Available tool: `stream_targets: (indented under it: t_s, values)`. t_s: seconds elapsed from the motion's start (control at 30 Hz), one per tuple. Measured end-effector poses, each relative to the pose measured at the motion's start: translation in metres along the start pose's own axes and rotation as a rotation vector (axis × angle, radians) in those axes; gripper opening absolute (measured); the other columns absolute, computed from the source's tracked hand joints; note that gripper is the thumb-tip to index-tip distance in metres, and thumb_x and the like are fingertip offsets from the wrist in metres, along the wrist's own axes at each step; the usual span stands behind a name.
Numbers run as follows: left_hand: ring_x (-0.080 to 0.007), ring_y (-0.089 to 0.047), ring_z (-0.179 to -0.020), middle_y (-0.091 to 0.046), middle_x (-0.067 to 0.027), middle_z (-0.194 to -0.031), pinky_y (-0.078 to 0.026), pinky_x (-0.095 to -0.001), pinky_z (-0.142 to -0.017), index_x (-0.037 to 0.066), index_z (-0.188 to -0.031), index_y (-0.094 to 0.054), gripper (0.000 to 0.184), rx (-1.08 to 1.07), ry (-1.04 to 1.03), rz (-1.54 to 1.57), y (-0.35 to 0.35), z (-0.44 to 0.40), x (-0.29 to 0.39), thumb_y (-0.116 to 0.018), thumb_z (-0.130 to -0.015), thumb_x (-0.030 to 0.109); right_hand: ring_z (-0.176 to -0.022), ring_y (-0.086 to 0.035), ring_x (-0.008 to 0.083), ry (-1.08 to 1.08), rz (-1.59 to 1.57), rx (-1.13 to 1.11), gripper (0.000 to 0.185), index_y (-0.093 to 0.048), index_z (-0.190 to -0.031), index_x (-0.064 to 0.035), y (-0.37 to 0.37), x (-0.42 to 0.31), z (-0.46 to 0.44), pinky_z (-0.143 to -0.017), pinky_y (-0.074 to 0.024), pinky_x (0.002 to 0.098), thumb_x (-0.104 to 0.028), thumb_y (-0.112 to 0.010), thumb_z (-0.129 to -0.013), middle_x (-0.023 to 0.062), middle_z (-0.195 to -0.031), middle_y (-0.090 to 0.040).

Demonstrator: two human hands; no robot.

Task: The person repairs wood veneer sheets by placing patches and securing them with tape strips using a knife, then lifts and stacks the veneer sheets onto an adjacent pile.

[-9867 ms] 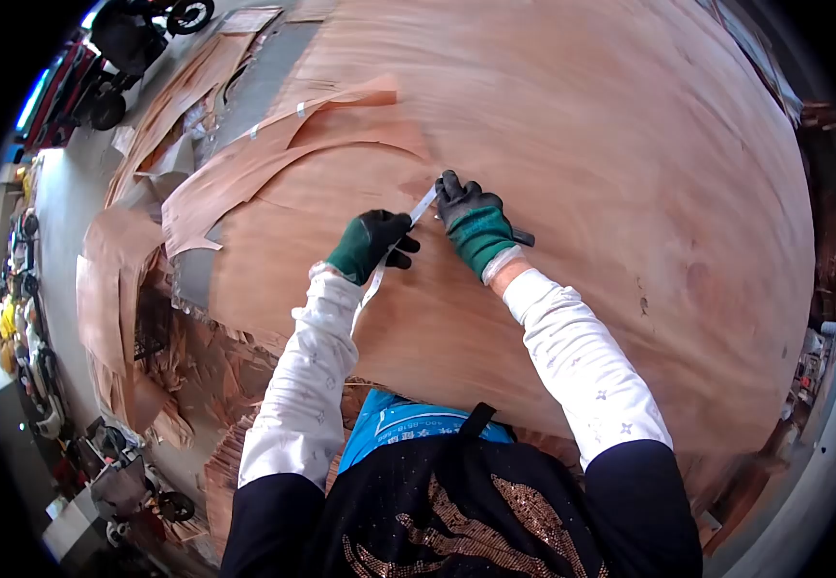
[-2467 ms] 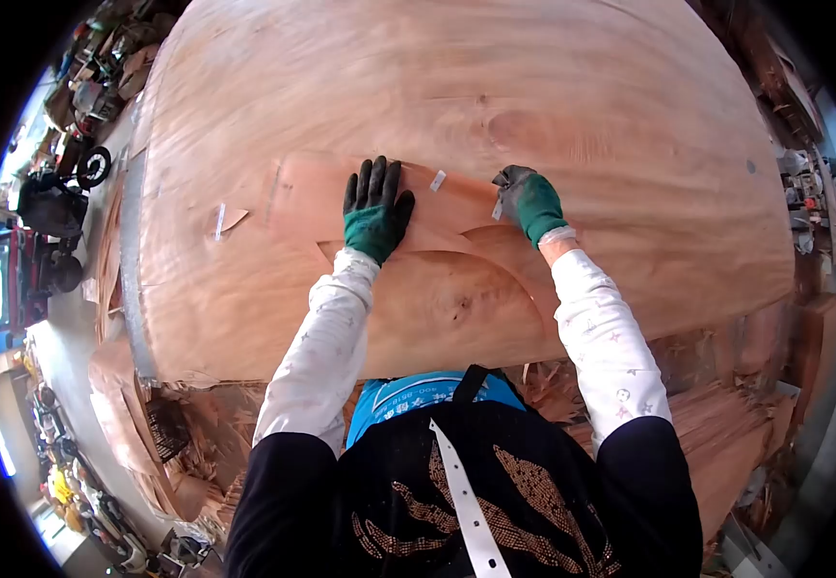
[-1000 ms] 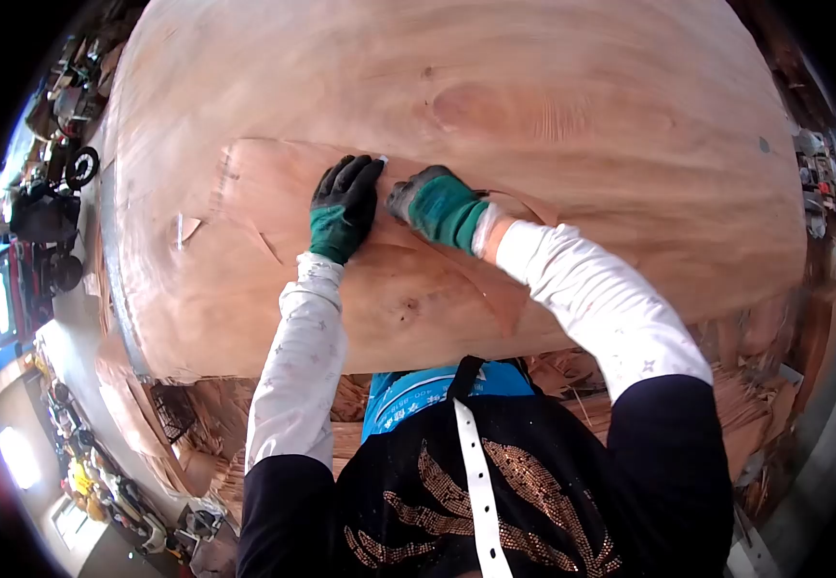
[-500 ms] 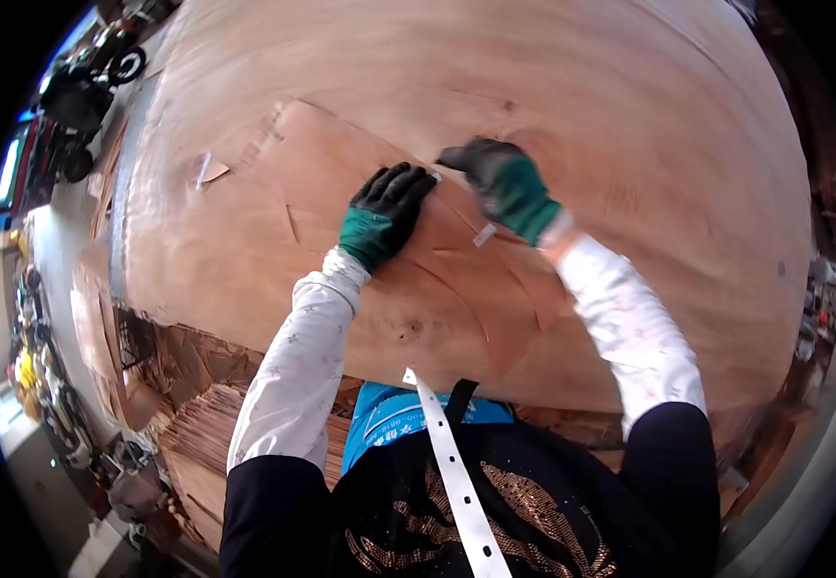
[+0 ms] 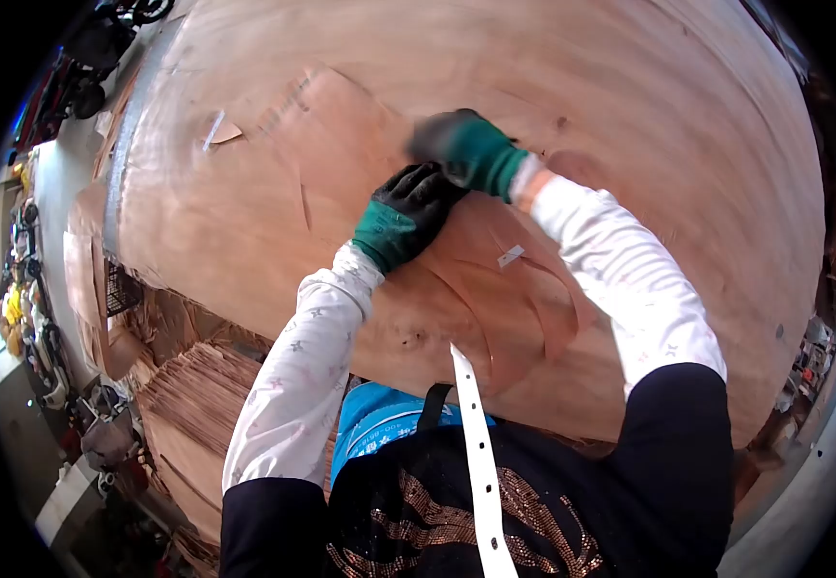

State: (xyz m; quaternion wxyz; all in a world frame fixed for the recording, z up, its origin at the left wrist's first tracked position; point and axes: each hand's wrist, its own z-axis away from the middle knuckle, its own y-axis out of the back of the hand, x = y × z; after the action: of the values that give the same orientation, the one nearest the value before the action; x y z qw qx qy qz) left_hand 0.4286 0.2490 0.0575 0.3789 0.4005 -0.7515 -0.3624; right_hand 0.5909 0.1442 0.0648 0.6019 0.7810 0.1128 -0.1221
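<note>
My left hand (image 5: 412,214), in a green glove with black fingers, lies over a thin wood veneer piece (image 5: 336,125) with its fingers stretched forward, pressing on the surface. Just beyond its fingertips is my right hand (image 5: 466,149), gloved the same way. Its fingers are smeared by motion, so whether they hold anything is hidden. Below my right wrist, a short white piece of perforated tape (image 5: 510,256) sticks to the veneer. Several torn or curved veneer edges show around it. A long white perforated tape (image 5: 480,453) hangs down over my dark top.
A wide veneer sheet (image 5: 678,222) spreads under both hands. On its left lies a small veneer scrap with tape (image 5: 226,131). Stacked veneer strips (image 5: 201,395) stand below the sheet's near left edge. Clutter (image 5: 32,318) lines the floor at far left.
My right hand has swung left, to just past my left fingertips. My left hand appears slightly further right, still on the veneer. The whole view has shifted a little.
</note>
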Motion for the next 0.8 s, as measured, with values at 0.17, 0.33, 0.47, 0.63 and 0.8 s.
stream_targets:
  t_s: [0.17,0.33,0.47,0.63,0.8]
  values:
    - [-0.0299,-0.06,-0.11,-0.063,-0.0091,-0.117,-0.05,-0.0425,-0.094,0.013,-0.113,-0.066,0.037,-0.01,0.007,-0.019,-0.002,-0.001,-0.001,-0.061,-0.077,0.009,-0.084,-0.066,0.0306,-0.283,0.135,-0.028,0.011,-0.066,-0.088,-0.013,-0.001,-0.011,0.035,-0.07,-0.0529,0.0404,-0.01,-0.061,-0.078,0.0098,-0.088,-0.066]
    - [-0.0306,-0.06,-0.111,-0.063,-0.0094,-0.118,-0.049,-0.0423,-0.095,0.013,-0.115,-0.065,0.037,-0.028,0.016,-0.022,-0.001,0.001,0.005,-0.059,-0.078,0.009,-0.087,-0.066,0.0284,-0.514,0.181,-0.036,0.016,-0.065,-0.092,-0.014,0.011,-0.044,0.062,-0.07,-0.0536,0.0406,-0.008,-0.061,-0.078,0.0094,-0.091,-0.065]
    - [-0.0325,-0.058,-0.113,-0.062,-0.0102,-0.121,-0.049,-0.0437,-0.096,0.012,-0.118,-0.063,0.039,-0.032,0.005,0.004,-0.001,0.001,0.003,-0.058,-0.08,0.008,-0.088,-0.066,0.0299,-0.529,0.218,0.008,0.012,-0.064,-0.088,-0.0112,0.006,-0.049,0.06,-0.07,-0.0536,0.0408,-0.007,-0.061,-0.078,0.0115,-0.092,-0.066]
    - [-0.0335,-0.057,-0.114,-0.061,-0.0113,-0.121,-0.048,-0.0441,-0.096,0.011,-0.118,-0.062,0.039,-0.006,-0.006,0.029,-0.002,0.003,0.003,-0.058,-0.08,0.007,-0.089,-0.065,0.0328,-0.665,0.066,0.297,0.019,-0.067,-0.094,-0.0113,0.007,-0.064,0.064,-0.073,-0.0527,0.0424,-0.007,-0.061,-0.077,0.0122,-0.095,-0.066]
    - [-0.0337,-0.057,-0.115,-0.061,-0.0117,-0.121,-0.049,-0.0442,-0.095,0.01,-0.117,-0.062,0.038,0.014,-0.002,0.035,-0.005,0.005,0.004,-0.06,-0.079,0.007,-0.09,-0.065,0.0322,-0.731,0.113,0.261,0.023,-0.068,-0.098,-0.0131,-0.001,-0.069,0.057,-0.077,-0.0525,0.042,-0.008,-0.06,-0.077,0.0109,-0.097,-0.066]
